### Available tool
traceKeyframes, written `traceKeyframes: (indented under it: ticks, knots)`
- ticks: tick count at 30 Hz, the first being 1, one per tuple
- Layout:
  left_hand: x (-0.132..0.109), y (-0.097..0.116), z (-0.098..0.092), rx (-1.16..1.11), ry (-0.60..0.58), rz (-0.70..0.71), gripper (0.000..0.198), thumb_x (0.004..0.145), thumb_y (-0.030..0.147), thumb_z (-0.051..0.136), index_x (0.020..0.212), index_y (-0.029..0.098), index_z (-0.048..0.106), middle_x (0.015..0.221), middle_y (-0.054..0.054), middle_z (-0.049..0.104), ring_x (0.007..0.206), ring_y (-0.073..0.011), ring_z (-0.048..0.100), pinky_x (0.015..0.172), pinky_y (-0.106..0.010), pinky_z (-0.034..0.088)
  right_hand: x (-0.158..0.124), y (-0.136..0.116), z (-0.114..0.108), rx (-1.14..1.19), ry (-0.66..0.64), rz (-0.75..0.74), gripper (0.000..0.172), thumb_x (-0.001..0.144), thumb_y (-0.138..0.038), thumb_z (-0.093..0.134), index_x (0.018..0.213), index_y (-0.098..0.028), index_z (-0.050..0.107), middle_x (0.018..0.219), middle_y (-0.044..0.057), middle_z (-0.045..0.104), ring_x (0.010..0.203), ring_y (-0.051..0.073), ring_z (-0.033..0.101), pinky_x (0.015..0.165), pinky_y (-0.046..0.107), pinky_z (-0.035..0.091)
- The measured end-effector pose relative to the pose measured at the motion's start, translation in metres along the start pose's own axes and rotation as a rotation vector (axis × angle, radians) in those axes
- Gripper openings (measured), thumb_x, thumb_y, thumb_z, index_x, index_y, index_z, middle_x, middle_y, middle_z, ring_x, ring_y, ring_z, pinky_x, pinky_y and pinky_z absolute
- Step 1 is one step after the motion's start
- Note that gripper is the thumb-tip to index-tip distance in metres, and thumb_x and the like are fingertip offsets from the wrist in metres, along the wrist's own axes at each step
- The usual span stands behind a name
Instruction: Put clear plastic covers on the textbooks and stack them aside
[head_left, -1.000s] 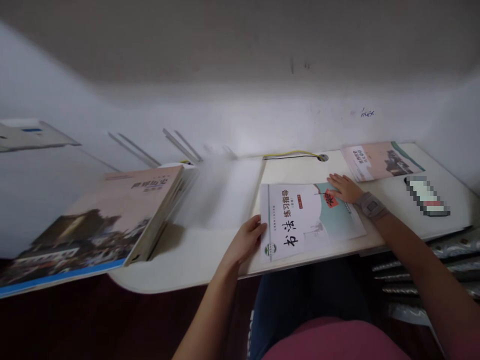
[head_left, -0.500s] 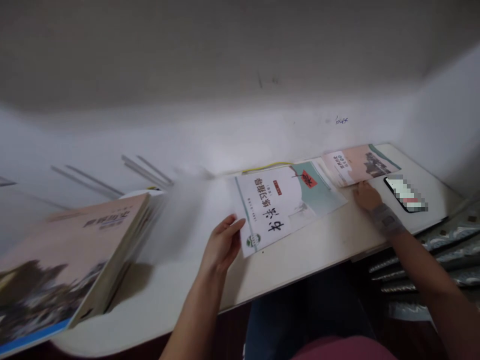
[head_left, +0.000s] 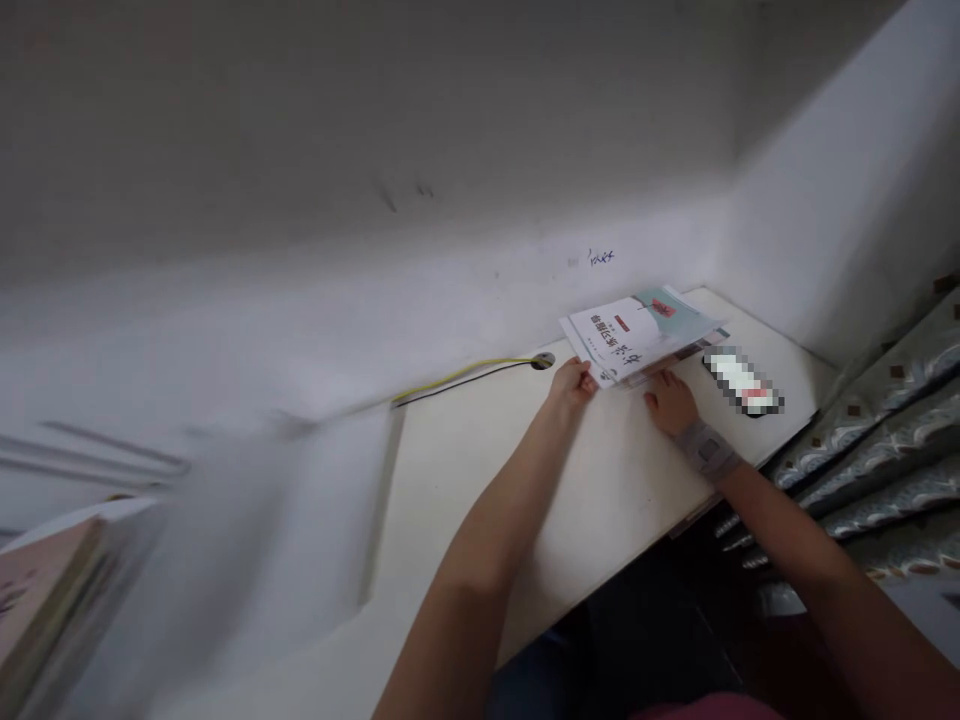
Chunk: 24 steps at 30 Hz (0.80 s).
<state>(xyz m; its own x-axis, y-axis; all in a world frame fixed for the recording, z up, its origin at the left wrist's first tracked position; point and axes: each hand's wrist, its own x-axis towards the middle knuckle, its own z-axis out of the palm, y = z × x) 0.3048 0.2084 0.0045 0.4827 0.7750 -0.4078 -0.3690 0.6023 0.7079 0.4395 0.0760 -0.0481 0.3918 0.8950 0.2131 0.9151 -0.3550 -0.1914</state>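
Observation:
A white calligraphy practice booklet [head_left: 637, 335] with a teal and red cover design lies on top of a pink-covered booklet [head_left: 664, 368], which shows only as a strip along the near edge. My left hand [head_left: 574, 385] pinches the stack's left corner. My right hand [head_left: 670, 403], with a grey wrist band [head_left: 705, 450], has its fingertips at the near edge of the stack. I cannot tell whether those fingers grip it. The stack sits at the far right of a white desk [head_left: 465, 480].
A phone [head_left: 742, 380], pixelated in the picture, lies just right of the stack. A yellow and black cable [head_left: 465, 380] runs to a desk grommet [head_left: 542, 360]. A patterned curtain [head_left: 877, 430] hangs at the right. A blurred pile of books [head_left: 45, 600] stands at the lower left.
The calligraphy booklet has slid right onto the pink booklet, and both hands have closed in on the stack. The view has swung right, pushing the book pile toward the left edge.

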Motion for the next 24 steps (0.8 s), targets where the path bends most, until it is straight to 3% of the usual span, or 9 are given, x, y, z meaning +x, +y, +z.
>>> traceKeyframes:
  ticks: [3, 6, 11, 20, 24]
  knots:
    - [0.022, -0.008, 0.012, 0.052, 0.047, -0.011, 0.026, 0.087, 0.025, 0.054, 0.111, 0.014, 0.055, 0.102, -0.007, 0.061, 0.083, -0.0147, 0.062, 0.069, -0.032, 0.054, 0.003, 0.006, 0.001, 0.061, 0.026, 0.053, 0.042, 0.087, -0.026, 0.041, 0.123, -0.005, 0.049, 0.128, 0.021, 0.052, 0.122, 0.029, 0.043, 0.101, 0.043, 0.031]
    - [0.036, -0.014, 0.014, 0.114, 0.083, -0.006, 0.032, 0.087, 0.032, 0.054, 0.114, 0.015, 0.054, 0.110, -0.008, 0.058, 0.090, -0.0169, 0.060, 0.075, -0.036, 0.053, 0.008, 0.013, 0.002, 0.132, 0.057, 0.098, 0.041, 0.086, -0.023, 0.040, 0.122, -0.006, 0.049, 0.126, 0.020, 0.054, 0.120, 0.027, 0.046, 0.100, 0.039, 0.033]
    - [0.044, -0.019, 0.012, 0.209, 0.101, 0.033, 0.031, 0.087, 0.032, 0.054, 0.113, 0.014, 0.054, 0.108, -0.007, 0.059, 0.088, -0.0163, 0.060, 0.074, -0.035, 0.053, 0.018, 0.022, 0.009, 0.234, 0.123, 0.195, 0.058, 0.087, -0.025, 0.035, 0.138, 0.001, 0.025, 0.139, 0.023, 0.040, 0.129, 0.025, 0.039, 0.102, 0.038, 0.035]
    - [0.030, -0.021, 0.017, 0.260, 0.083, 0.197, 0.009, 0.082, 0.015, 0.057, 0.090, 0.011, 0.058, 0.080, -0.005, 0.063, 0.076, -0.0124, 0.059, 0.071, -0.025, 0.047, 0.032, 0.027, 0.026, 0.281, 0.150, 0.201, 0.062, 0.084, -0.026, 0.036, 0.140, -0.002, 0.025, 0.139, 0.023, 0.042, 0.131, 0.029, 0.037, 0.103, 0.044, 0.034]
    - [0.012, -0.025, 0.008, 0.277, 0.061, 0.236, 0.016, 0.077, 0.014, 0.059, 0.093, 0.014, 0.057, 0.083, -0.005, 0.064, 0.081, -0.0127, 0.059, 0.074, -0.024, 0.045, 0.031, 0.028, 0.029, 0.272, 0.151, 0.172, 0.063, 0.082, -0.025, 0.038, 0.139, 0.000, 0.026, 0.139, 0.025, 0.040, 0.132, 0.031, 0.034, 0.103, 0.046, 0.033]
